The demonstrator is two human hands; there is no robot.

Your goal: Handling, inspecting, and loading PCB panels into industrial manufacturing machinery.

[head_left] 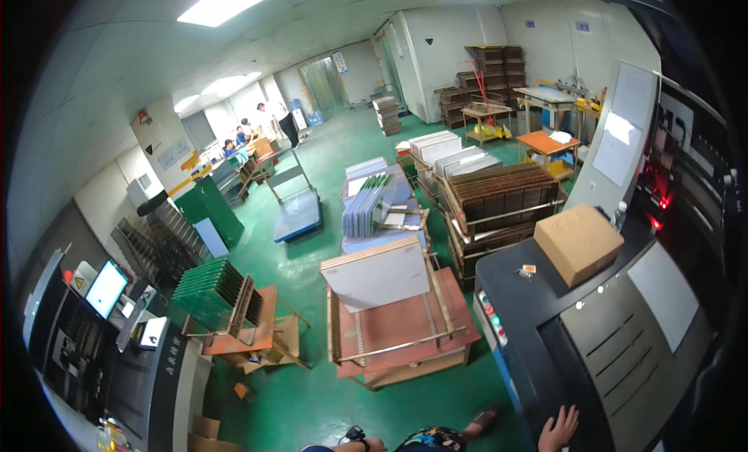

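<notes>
1. A factory workshop, with green floor [273, 405] and bright ceiling lights [227, 1].
2. Slotted racks [334, 331] on tables [397, 321] hold rows of upright panels [378, 274].
3. At the sides, 2 dark machines [512, 266] have coloured buttons [495, 320] and a lit screen [107, 288].
4. A flat blue cart [298, 214] stands beyond.

the room is brightly and evenly lit by ceiling panels [227, 3], burnt out to white. far lights [231, 82] wash out the back left. shadows under the carts are soft; the floor [273, 257] has a dull sheen. a hard white glare sits on the board [621, 132]. the screen [107, 288] glows pale, buttons [492, 319] shine along the dark counter's [510, 284] left edge. distant people [282, 125] look soft; straight lines bow toward black, vignetted corners.
</notes>
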